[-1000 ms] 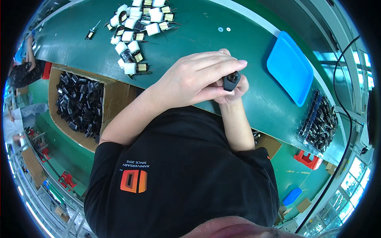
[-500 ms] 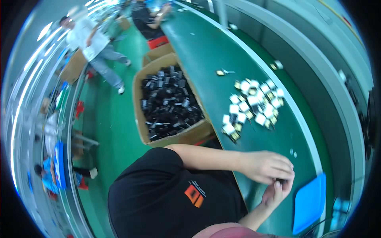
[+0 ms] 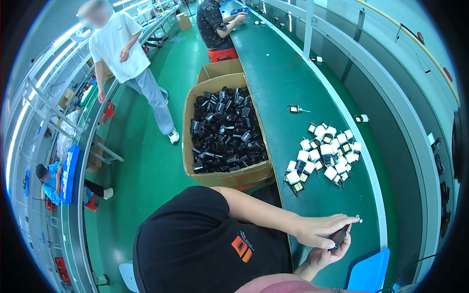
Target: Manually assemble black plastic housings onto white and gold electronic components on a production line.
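Holding casing (image 3: 338, 237), left hand (image 3: 315, 231), right hand (image 3: 324, 256); gap to tray (image 3: 369, 271) edge.

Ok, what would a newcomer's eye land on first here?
Probably the cardboard box full of black parts, left of the green workbench. Next, the pile of white-and-yellow components on it; then, at lower right, the left hand and right hand around a black piece.

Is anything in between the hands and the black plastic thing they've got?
No, nothing I can see. The left hand and right hand touch the black plastic housing directly. The pile of white-and-yellow parts lies apart from them.
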